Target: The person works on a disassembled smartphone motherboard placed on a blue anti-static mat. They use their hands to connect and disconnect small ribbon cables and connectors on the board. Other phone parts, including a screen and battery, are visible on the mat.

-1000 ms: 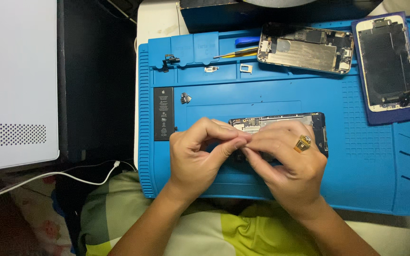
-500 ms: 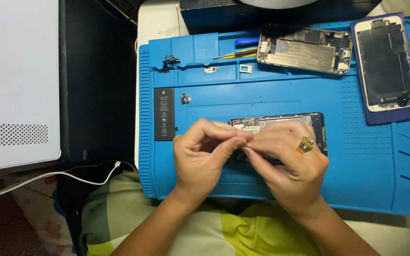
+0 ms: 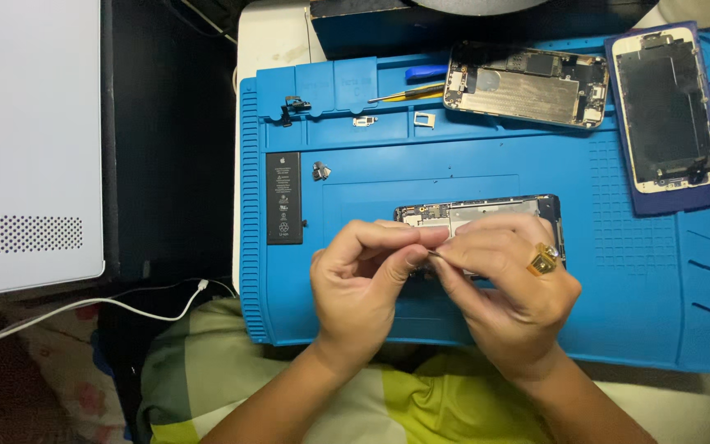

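My left hand (image 3: 367, 284) and my right hand (image 3: 507, 284), which wears a gold ring (image 3: 543, 260), meet fingertip to fingertip over an opened phone body (image 3: 474, 212) on the blue work mat (image 3: 618, 329). Both pinch something very small and thin between the fingertips; I cannot make out what it is. The hands hide the lower half of the phone body.
A black phone battery (image 3: 283, 198) lies left of the hands, a tiny part (image 3: 320, 171) beside it. At the mat's back sit a second open phone chassis (image 3: 526, 85), a screen panel (image 3: 669, 111), a screwdriver (image 3: 412, 89) and small parts. A white box (image 3: 26, 140) stands far left, a white cable (image 3: 84, 304) below it.
The left hand has edged slightly to the right; both hands keep pinching at the same spot over the phone body.
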